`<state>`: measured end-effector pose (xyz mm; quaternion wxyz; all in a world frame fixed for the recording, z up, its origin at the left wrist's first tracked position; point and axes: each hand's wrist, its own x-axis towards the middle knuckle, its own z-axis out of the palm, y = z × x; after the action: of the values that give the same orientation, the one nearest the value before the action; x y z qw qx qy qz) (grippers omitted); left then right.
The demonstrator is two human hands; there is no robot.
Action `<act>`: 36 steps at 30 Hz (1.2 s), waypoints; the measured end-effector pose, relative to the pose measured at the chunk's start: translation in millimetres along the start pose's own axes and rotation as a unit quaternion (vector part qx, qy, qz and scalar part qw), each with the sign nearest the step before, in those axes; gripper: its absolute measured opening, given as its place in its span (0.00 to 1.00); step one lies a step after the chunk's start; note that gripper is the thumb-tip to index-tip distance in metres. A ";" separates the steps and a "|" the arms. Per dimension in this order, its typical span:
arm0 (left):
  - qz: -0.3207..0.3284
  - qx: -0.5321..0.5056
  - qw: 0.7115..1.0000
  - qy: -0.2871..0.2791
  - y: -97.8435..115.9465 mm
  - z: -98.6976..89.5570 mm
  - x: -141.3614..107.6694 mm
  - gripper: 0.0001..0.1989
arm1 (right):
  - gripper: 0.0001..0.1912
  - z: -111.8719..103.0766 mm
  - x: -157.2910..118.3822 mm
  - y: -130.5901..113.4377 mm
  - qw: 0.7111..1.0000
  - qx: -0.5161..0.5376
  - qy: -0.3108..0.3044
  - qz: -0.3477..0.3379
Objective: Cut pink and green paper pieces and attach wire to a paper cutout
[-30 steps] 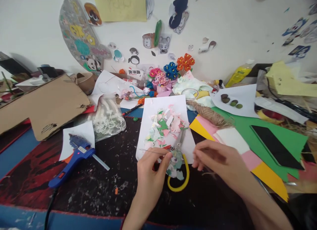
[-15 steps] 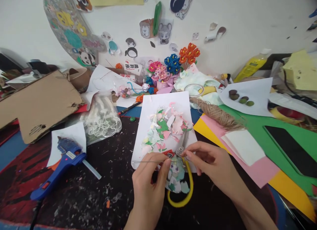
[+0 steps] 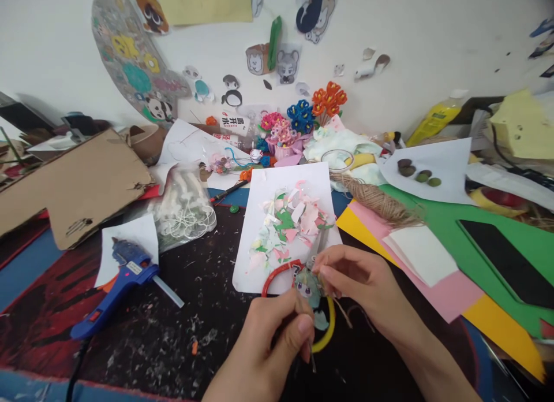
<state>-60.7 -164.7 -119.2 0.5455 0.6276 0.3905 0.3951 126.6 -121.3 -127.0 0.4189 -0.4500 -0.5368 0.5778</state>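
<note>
My left hand (image 3: 277,332) is closed in a pinch on a thin stick, whose tip points down toward me. My right hand (image 3: 352,272) has its fingers pinched around a thin strand, with loose ends hanging below. Between the hands is a small green-haired character cutout (image 3: 308,287). Under it lie scissors with one red handle (image 3: 270,278) and one yellow handle (image 3: 329,327). Their blades reach onto a white sheet (image 3: 251,217) that bears a pile of pink, green and pale paper scraps (image 3: 303,217).
At the left are a blue glue gun (image 3: 125,280), cardboard (image 3: 90,182) and a bag of white cord (image 3: 184,208). Rightward lie twine (image 3: 376,201), coloured paper (image 3: 450,275) and a phone (image 3: 502,263). Craft flowers (image 3: 300,116) stand at the back.
The stick in my left hand has swung from level to pointing down toward me, and that hand has moved nearer me. The red scissor handle shows more. The view has shifted slightly.
</note>
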 end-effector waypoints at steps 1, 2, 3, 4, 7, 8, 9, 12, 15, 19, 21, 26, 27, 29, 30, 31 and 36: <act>-0.002 -0.004 1.000 -0.013 0.8 0.6 -0.9 0.17 | 0.09 2.6 -0.4 -1.4 1.000 0.015 -0.007 -0.004; -0.002 -0.007 1.000 -0.025 1.1 1.3 -1.7 0.18 | 0.09 5.1 -0.8 -2.7 0.999 0.029 -0.013 -0.006; -0.001 -0.011 0.999 -0.038 1.1 2.0 -2.2 0.19 | 0.09 7.6 -1.1 -3.7 0.999 0.041 -0.018 -0.007; -0.001 -0.015 0.999 -0.052 1.0 2.6 -2.6 0.19 | 0.09 9.7 -1.1 -4.4 0.999 0.050 -0.020 -0.008; -0.018 -0.021 0.996 -0.085 1.7 3.1 -3.4 0.20 | 0.09 12.6 3.0 -3.6 0.998 0.062 -0.015 -0.012; -0.024 -0.016 0.996 -0.088 2.2 2.9 -3.7 0.20 | 0.09 11.7 5.7 -2.4 0.999 0.052 -0.007 -0.013; -0.029 -0.006 0.996 -0.086 2.7 2.6 -4.1 0.20 | 0.09 9.8 8.8 -0.7 0.999 0.029 0.006 -0.018; -0.038 0.038 0.996 -0.071 2.8 1.4 -4.8 0.21 | 0.11 -0.7 17.6 5.5 0.988 -0.130 0.067 -0.049; -0.042 0.063 0.995 -0.072 1.2 0.9 -3.7 0.20 | 0.11 -10.8 19.6 7.3 0.953 -0.266 0.125 -0.079; -0.030 0.080 0.992 -0.088 2.1 1.3 -1.7 0.20 | 0.15 -10.6 12.9 -6.9 0.963 -0.210 0.129 -0.110; -0.018 0.097 0.991 -0.092 5.4 -0.1 -2.0 0.20 | 0.15 -5.7 10.8 -18.4 0.989 -0.118 0.040 -0.084; 0.013 0.222 0.972 -0.075 21.2 -14.6 -0.1 0.18 | 0.15 7.0 18.8 -43.3 0.995 -0.066 -0.004 -0.074; 0.020 0.268 0.961 -0.069 24.5 -18.3 2.8 0.18 | 0.15 9.6 22.5 -46.8 0.995 -0.065 0.000 -0.077; 0.046 0.402 0.914 -0.010 29.6 -24.4 13.1 0.14 | 0.17 16.1 31.5 -52.0 0.995 -0.048 0.006 -0.082; 0.064 0.469 0.881 0.020 30.9 -26.4 20.2 0.13 | 0.18 20.3 36.8 -53.5 0.996 -0.038 0.007 -0.086; 0.075 0.523 0.848 0.047 31.2 -27.7 28.4 0.12 | 0.19 25.1 42.3 -54.3 0.995 -0.029 0.011 -0.091; 0.092 0.598 0.785 0.135 17.9 -28.2 71.1 0.11 | 0.19 46.5 70.0 -45.3 0.987 0.009 0.095 -0.129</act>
<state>-58.4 -90.4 -93.9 -0.0366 0.8015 0.5582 0.2115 64.5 -61.6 -85.8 0.5428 -0.4265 -0.5428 0.4783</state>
